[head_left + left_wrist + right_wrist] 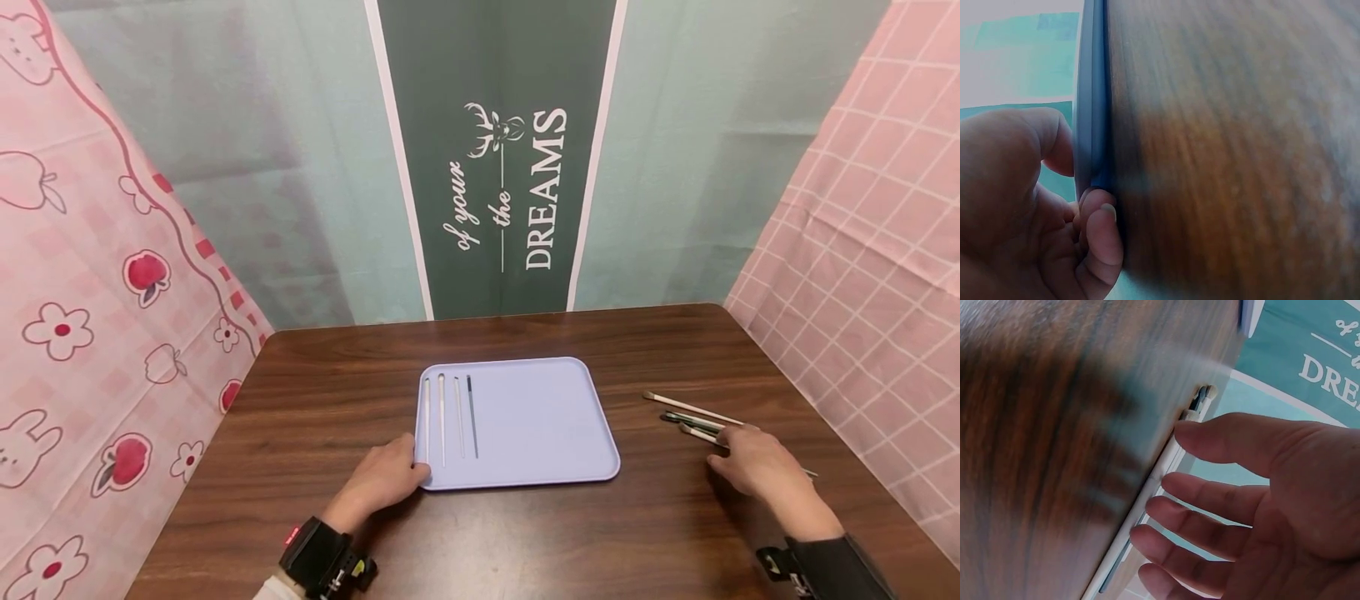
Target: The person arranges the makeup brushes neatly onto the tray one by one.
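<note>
A pale lavender tray (532, 425) lies on the table. Thin white brushes (442, 417) and one dark brush (472, 417) lie side by side along its left part. My left hand (382, 475) grips the tray's near left corner. In the left wrist view the thumb is on the upper side of the rim (1091, 94), and fingertips curl at its lower side. Over a loose group of brushes to the right hovers my right hand (761, 467), fingers spread and loosely bent. One light-handled brush (690, 407) lies farthest back; the hand partly hides the others. Contact is hard to tell.
The dark wood table (517, 533) ends at a hanging curtain (300, 208) with printed words. Pink patterned cloth (112, 317) hangs at the left, and pink checked cloth (877, 250) at the right.
</note>
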### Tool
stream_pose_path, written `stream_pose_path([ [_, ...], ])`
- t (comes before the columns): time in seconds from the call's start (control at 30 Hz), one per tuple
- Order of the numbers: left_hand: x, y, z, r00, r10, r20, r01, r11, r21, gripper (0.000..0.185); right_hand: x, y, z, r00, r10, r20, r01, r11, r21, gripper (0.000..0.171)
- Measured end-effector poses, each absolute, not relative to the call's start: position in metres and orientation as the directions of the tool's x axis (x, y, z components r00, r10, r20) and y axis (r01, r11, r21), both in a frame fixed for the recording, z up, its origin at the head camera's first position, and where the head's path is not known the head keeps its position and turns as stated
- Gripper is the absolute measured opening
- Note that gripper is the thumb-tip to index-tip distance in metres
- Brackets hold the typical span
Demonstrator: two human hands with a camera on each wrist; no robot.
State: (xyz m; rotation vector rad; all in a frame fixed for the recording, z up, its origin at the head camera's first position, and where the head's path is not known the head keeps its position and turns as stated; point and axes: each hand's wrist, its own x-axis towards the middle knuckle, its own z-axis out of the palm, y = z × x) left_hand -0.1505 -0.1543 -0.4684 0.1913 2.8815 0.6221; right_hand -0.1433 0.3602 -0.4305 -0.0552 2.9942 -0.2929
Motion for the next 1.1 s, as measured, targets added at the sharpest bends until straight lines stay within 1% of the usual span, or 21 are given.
stream_pose_path([
  [0.17,-0.151,-0.154,-0.469,-0.974,0.169,-0.149,0.093,0.904,0.418,0.024,-0.145,0.364,-0.435,-0.993,-0.041,-0.112,-0.017,0.979,-0.205,0.029],
  [0.37,-0.151,-0.153,-0.469,-0.973,0.174,-0.148,0.096,0.9,0.424,0.025,-0.148,0.372,-0.442,-0.997,-0.056,-0.056,-0.044,0.977,-0.207,0.013],
  [0.43,-0.151,-0.153,-0.469,-0.974,0.176,-0.145,0.1,0.9,0.424,0.024,-0.148,0.374,-0.444,-0.997,-0.062,-0.055,-0.05,0.978,-0.204,0.009],
  [0.67,-0.152,-0.153,-0.469,-0.974,0.173,-0.149,0.096,0.902,0.421,0.025,-0.151,0.375,-0.445,-0.997,-0.046,-0.065,-0.031,0.977,-0.212,0.012],
  [0.87,-0.151,-0.153,-0.469,-0.973,0.17,-0.155,0.09,0.901,0.424,0.025,-0.154,0.375,-0.44,-0.993,-0.044,-0.114,-0.018,0.976,-0.217,0.01],
  [1.1,-0.152,-0.153,-0.468,-0.974,0.167,-0.153,0.09,0.904,0.418,0.024,-0.156,0.371,-0.433,-0.993,-0.068,-0.096,-0.045,0.973,-0.225,0.014],
])
